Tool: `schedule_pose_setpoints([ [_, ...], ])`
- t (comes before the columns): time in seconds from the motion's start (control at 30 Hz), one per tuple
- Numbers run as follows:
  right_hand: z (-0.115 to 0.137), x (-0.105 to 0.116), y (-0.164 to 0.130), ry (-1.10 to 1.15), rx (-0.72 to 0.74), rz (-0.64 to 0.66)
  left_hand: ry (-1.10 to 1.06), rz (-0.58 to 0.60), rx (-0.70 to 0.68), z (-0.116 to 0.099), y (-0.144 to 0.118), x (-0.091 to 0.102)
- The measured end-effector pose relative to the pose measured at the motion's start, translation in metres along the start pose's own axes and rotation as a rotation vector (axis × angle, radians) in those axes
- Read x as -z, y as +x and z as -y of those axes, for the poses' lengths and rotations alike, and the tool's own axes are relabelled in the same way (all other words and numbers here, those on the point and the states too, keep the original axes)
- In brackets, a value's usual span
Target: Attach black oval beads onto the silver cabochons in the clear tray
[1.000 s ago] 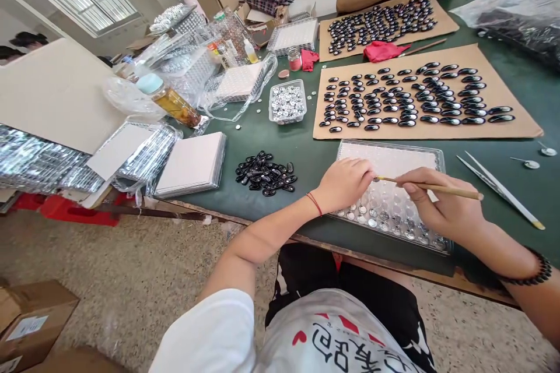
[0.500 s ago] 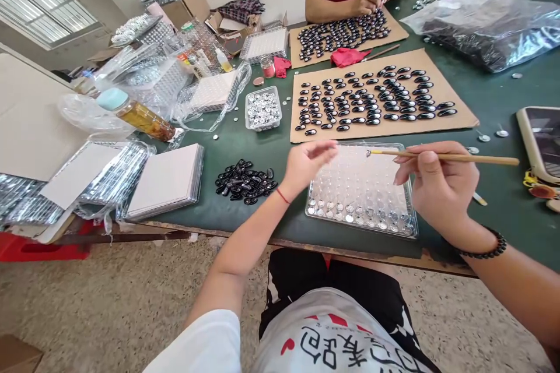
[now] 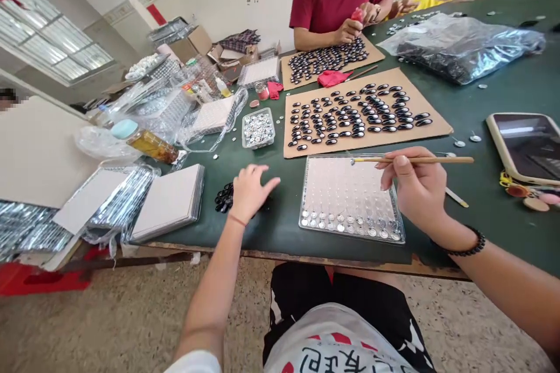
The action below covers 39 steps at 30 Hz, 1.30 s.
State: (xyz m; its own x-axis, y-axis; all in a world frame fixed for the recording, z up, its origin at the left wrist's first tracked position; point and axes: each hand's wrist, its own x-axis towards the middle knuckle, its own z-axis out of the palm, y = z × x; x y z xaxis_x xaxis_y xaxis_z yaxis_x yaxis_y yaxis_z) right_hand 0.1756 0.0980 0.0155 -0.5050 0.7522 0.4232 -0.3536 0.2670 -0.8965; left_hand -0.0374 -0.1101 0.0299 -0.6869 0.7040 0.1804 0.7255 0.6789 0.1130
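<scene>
My left hand (image 3: 250, 189) is over the pile of small black oval pieces (image 3: 224, 198), thumb and fingers apart, with nothing seen in it; it covers most of the pile. Between the fingers of my right hand (image 3: 413, 183) lies a thin wooden stick (image 3: 452, 159), held level, its yellowish tip pointing left with a small dark blob on it. That tip hovers over a clear tray with a white sheet (image 3: 345, 186). Along the tray's near side run rows of round silvery discs (image 3: 340, 227). Beyond it, a cardboard sheet (image 3: 301, 148) carries many glossy black ovals.
A clear tub of silvery pieces (image 3: 258, 128) stands left of the cardboard. A stack of white cards (image 3: 168, 204) and a bottle (image 3: 151, 143) are farther left. At right lie a phone (image 3: 525, 140) and a plastic bag (image 3: 472, 49). Across the table, a person in a red shirt (image 3: 324, 0) works.
My left hand has moved left from above the tray to the black pile. My right hand still holds the stick over the tray. The view has shifted a little.
</scene>
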Motion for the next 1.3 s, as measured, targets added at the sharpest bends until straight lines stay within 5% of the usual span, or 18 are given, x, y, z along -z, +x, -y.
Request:
schedule_pose_setpoints([
  [0.17, 0.000, -0.004, 0.000, 0.019, -0.029, 0.065, 0.289, -0.033, -0.023, -0.007, -0.046, -0.027],
  [0.37, -0.003, -0.005, 0.001, 0.013, -0.064, 0.099, 0.186, -0.044, -0.203, 0.010, -0.015, -0.047],
  [0.57, -0.006, -0.006, 0.003, 0.031, -0.080, 0.145, 0.039, -0.006, -0.249, 0.002, 0.010, -0.043],
  [0.7, -0.007, -0.007, 0.003, 0.020, -0.093, 0.153, -0.341, 0.037, -0.134, -0.017, 0.027, -0.028],
  [0.83, -0.008, -0.005, 0.003, 0.010, -0.081, 0.162, -1.286, 0.174, 0.274, -0.040, 0.055, -0.016],
  [0.9, -0.009, -0.004, 0.004, -0.005, -0.075, 0.159, -1.791, 0.327, 0.514, -0.051, 0.063, -0.016],
  [0.97, -0.009, -0.003, 0.006, -0.024, -0.077, 0.149, -2.071, 0.499, 0.666, -0.062, 0.063, -0.020],
  [1.17, -0.011, -0.004, 0.005, -0.062, -0.079, 0.140, -2.093, 0.789, 0.579, -0.083, 0.036, -0.033],
  [1.3, -0.010, -0.004, 0.002, -0.083, -0.051, 0.148, -1.991, 0.827, 0.442, -0.087, 0.027, -0.032],
])
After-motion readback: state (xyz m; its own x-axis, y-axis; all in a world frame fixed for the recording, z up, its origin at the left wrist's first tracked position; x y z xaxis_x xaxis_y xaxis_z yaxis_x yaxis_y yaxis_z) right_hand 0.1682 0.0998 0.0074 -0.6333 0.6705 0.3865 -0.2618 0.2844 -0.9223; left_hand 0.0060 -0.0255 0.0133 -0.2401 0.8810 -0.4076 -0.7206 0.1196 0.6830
